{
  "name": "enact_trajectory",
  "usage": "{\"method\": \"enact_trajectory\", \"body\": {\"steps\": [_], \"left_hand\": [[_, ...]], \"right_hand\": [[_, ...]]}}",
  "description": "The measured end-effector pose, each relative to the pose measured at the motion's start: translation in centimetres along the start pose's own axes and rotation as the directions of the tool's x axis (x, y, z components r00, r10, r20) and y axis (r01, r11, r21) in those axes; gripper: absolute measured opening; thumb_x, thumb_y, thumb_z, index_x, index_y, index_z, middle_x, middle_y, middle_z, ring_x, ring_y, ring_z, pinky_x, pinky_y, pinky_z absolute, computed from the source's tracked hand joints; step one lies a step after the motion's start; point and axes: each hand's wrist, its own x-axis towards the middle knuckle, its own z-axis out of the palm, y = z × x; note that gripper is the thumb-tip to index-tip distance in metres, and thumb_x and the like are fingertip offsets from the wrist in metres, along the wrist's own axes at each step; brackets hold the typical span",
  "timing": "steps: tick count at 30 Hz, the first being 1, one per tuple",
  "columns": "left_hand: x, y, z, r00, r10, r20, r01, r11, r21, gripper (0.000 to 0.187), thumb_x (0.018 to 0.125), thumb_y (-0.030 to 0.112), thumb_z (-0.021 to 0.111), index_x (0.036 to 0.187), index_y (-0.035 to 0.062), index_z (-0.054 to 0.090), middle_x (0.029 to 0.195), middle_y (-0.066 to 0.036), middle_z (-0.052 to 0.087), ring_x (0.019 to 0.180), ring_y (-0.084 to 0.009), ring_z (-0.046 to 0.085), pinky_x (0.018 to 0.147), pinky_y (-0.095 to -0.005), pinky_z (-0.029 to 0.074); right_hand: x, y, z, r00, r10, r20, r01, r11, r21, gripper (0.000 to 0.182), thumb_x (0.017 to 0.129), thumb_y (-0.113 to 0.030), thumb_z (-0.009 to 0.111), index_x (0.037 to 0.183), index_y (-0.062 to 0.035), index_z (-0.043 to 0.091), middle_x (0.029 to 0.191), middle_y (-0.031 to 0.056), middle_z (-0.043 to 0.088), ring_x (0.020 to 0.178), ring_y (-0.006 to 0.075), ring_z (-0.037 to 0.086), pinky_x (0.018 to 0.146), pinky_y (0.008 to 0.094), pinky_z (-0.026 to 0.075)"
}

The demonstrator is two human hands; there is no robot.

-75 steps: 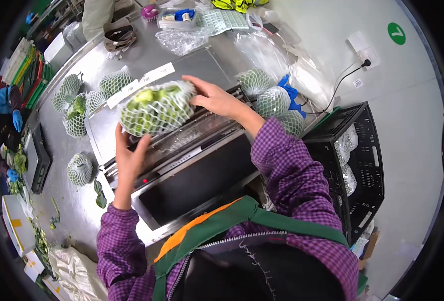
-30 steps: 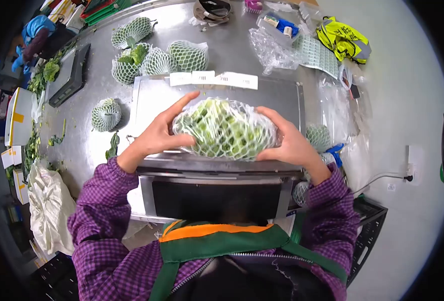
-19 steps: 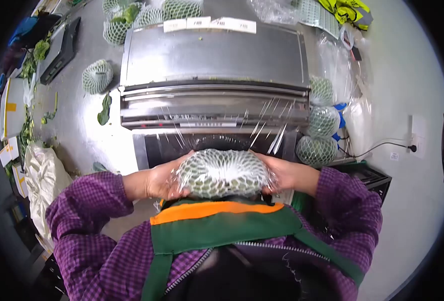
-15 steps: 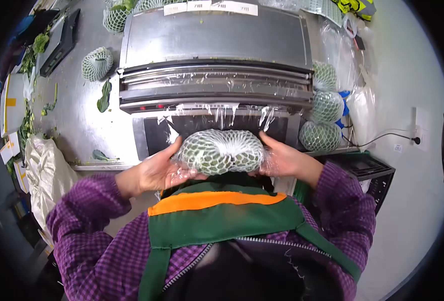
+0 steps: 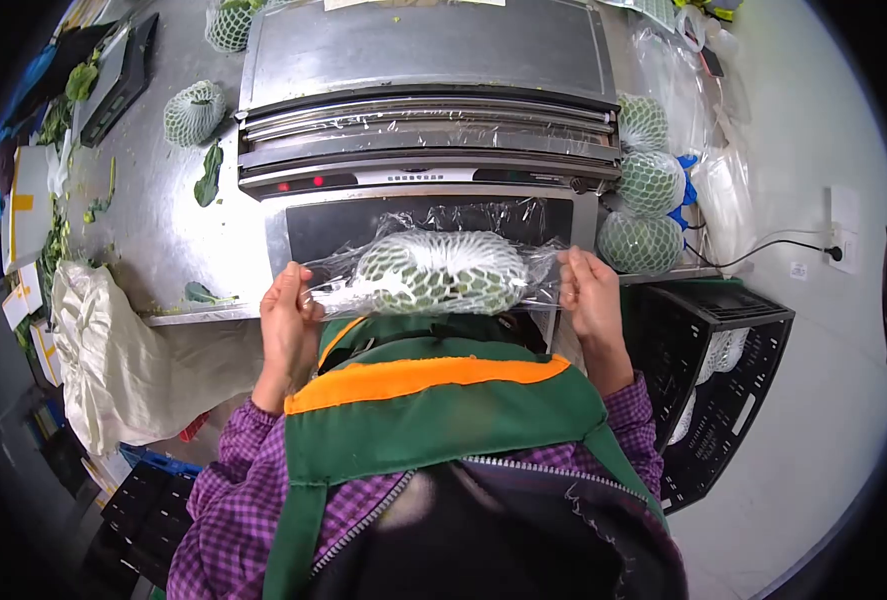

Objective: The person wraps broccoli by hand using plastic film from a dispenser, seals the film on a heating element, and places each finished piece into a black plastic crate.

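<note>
A green vegetable in white foam netting [image 5: 443, 275] rests at the near edge of the wrapping machine's dark plate [image 5: 318, 225], in front of my apron. Clear plastic film [image 5: 538, 262] lies over and around it and stretches out to both sides. My left hand [image 5: 291, 310] pinches the film's left end, fingers closed. On the other side, my right hand [image 5: 591, 290] has its fingers closed on the right end of the film. Both hands are apart from the vegetable itself.
The wrapping machine [image 5: 428, 60] stands ahead, with red lights on its front. More netted vegetables [image 5: 640, 243] line its right side; another netted vegetable [image 5: 195, 113] and a loose leaf [image 5: 209, 175] lie left. A white sack [image 5: 103, 360] and a black crate [image 5: 708, 370] flank me.
My hands have moved from the vegetable's sides outward to the film's ends, which are now pulled out sideways. Film that hung from the machine's front now lies around the vegetable.
</note>
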Motion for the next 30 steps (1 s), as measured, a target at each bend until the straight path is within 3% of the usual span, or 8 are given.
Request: {"method": "enact_trajectory", "body": {"steps": [9,11,13,19,23,24,26,30], "left_hand": [[4.7,-10.1,-6.6,0.97,-0.243,0.013,0.177,0.741,0.648,0.018,0.089,0.021,0.059,0.085,0.0043,0.065,0.064,0.002,0.052,0.055,-0.0073,0.047,0.049,-0.021,0.037],[6.4,-11.4,-5.0,0.919,-0.071,0.387,-0.324,0.422,0.847,0.021,0.088,0.021,0.062,0.088,0.0004,0.064,0.073,-0.003,0.061,0.068,-0.0093,0.057,0.063,-0.0225,0.046],[5.9,-11.4,-3.4,0.868,-0.08,0.491,-0.411,0.439,0.799,0.021,0.088,0.021,0.062,0.089,0.0001,0.063,0.074,-0.003,0.061,0.069,-0.0095,0.058,0.064,-0.0227,0.047],[1.5,-7.9,0.7,0.749,-0.279,0.6,-0.005,0.904,0.427,0.021,0.088,0.02,0.062,0.09,-0.001,0.062,0.077,-0.005,0.063,0.072,-0.01,0.059,0.069,-0.0232,0.048],[3.1,-8.4,5.2,0.696,-0.042,0.716,-0.088,0.986,0.143,0.019,0.089,0.018,0.062,0.088,-0.0009,0.062,0.077,-0.005,0.064,0.068,-0.0087,0.059,0.061,-0.0224,0.048],[1.0,-4.9,8.3,0.635,-0.028,0.772,0.131,0.989,-0.071,0.022,0.09,0.018,0.061,0.09,-0.0034,0.062,0.082,-0.007,0.063,0.07,-0.0075,0.057,0.062,-0.0206,0.046],[1.7,-3.6,9.8,0.563,0.247,0.789,-0.448,0.893,0.041,0.035,0.094,0.025,0.053,0.103,-0.0078,0.061,0.093,-0.01,0.06,0.076,-0.0085,0.053,0.063,-0.0201,0.043],[-1.9,-1.4,11.9,0.287,-0.437,0.852,0.565,0.796,0.218,0.066,0.1,0.043,0.022,0.1,-0.0101,0.062,0.111,-0.026,0.059,0.115,-0.0289,0.052,0.099,-0.0355,0.041]], "right_hand": [[0.7,9.3,-3.8,0.934,0.286,0.213,-0.214,0.927,-0.307,0.017,0.092,-0.018,0.056,0.089,-0.0022,0.062,0.064,-0.0014,0.055,0.05,0.0057,0.048,0.041,0.0214,0.033],[3.7,13.2,-1.2,0.864,-0.117,0.49,0.367,0.813,-0.452,0.024,0.09,-0.019,0.057,0.108,-0.0029,0.06,0.09,0.0053,0.06,0.081,0.0131,0.056,0.068,0.028,0.043],[3.8,14.6,0.7,0.735,-0.227,0.639,0.594,0.67,-0.445,0.033,0.09,-0.019,0.058,0.119,-0.0033,0.058,0.104,0.0088,0.063,0.098,0.017,0.059,0.082,0.0315,0.048],[-1.0,10.7,1.8,0.79,0.078,0.609,0.154,0.935,-0.32,0.037,0.089,-0.019,0.059,0.122,-0.0035,0.054,0.112,0.0094,0.059,0.105,0.0179,0.055,0.088,0.0327,0.045],[-5.6,6.2,2.3,0.769,0.109,0.63,-0.081,0.994,-0.073,0.04,0.089,-0.02,0.059,0.125,-0.0036,0.052,0.118,0.0098,0.056,0.11,0.0185,0.053,0.093,0.0334,0.043],[-5.8,5.7,3.0,0.765,0.089,0.638,-0.111,0.994,-0.005,0.041,0.089,-0.02,0.059,0.126,-0.0037,0.051,0.12,0.0099,0.055,0.111,0.0187,0.052,0.094,0.0336,0.042],[-5.3,5.5,4.6,0.751,0.036,0.659,-0.156,0.98,0.124,0.042,0.089,-0.02,0.059,0.127,-0.0037,0.05,0.122,0.0101,0.054,0.114,0.019,0.051,0.096,0.034,0.041],[-5.1,3.6,7.1,0.696,-0.011,0.718,-0.221,0.948,0.228,0.045,0.089,-0.02,0.059,0.129,-0.0039,0.048,0.128,0.0106,0.051,0.118,0.0196,0.048,0.1,0.0347,0.039]]}}
